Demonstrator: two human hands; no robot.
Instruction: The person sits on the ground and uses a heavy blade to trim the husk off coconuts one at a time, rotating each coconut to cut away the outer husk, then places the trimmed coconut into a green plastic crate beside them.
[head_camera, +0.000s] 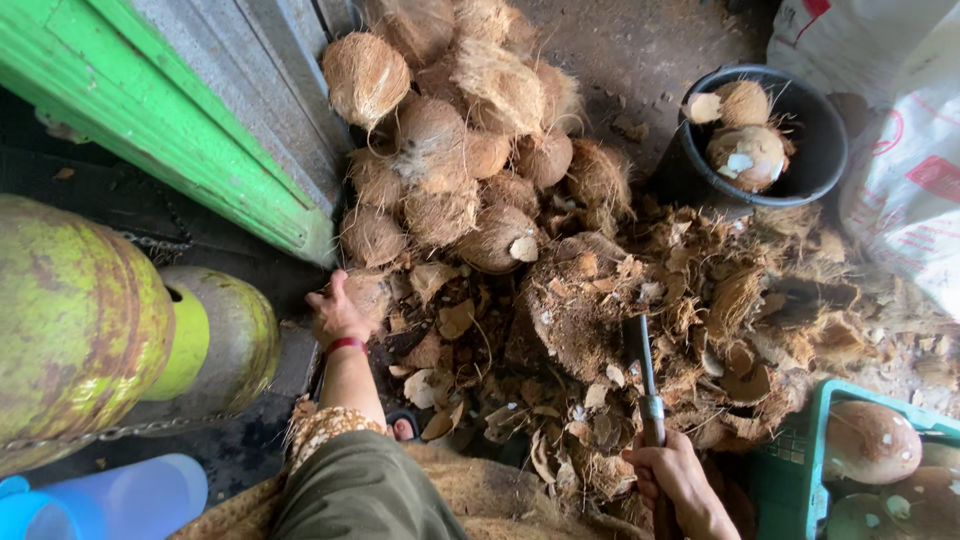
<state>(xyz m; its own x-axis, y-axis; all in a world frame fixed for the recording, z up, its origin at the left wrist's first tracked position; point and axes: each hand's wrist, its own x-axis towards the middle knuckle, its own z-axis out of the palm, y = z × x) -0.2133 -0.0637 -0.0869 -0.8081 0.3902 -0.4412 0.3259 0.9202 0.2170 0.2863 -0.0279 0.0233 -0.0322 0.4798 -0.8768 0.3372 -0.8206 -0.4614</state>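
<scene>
One husked coconut (368, 292) at the pile's near edge is gripped by the left hand (335, 312). One blade (640, 365) is clasped by the right hand (678, 478), well apart. Two coconuts are counted in one black bucket (822, 150).

A heap of coconuts (455, 140) is lying at the upper centre of the frame, with the left hand (335, 312) reaching onto a coconut (368, 292) at the heap's lower left edge and a door (190, 120) standing to the upper left. Husk scraps (640, 330) are spreading across the centre and right, below a bucket (800, 170) that is holding two coconuts at the upper right. The right hand (678, 478) is gripping a blade (645, 375) at the lower centre, with a crate (800, 460) sitting in the lower right corner and two gas cylinders (90, 320) standing at the left edge.
</scene>
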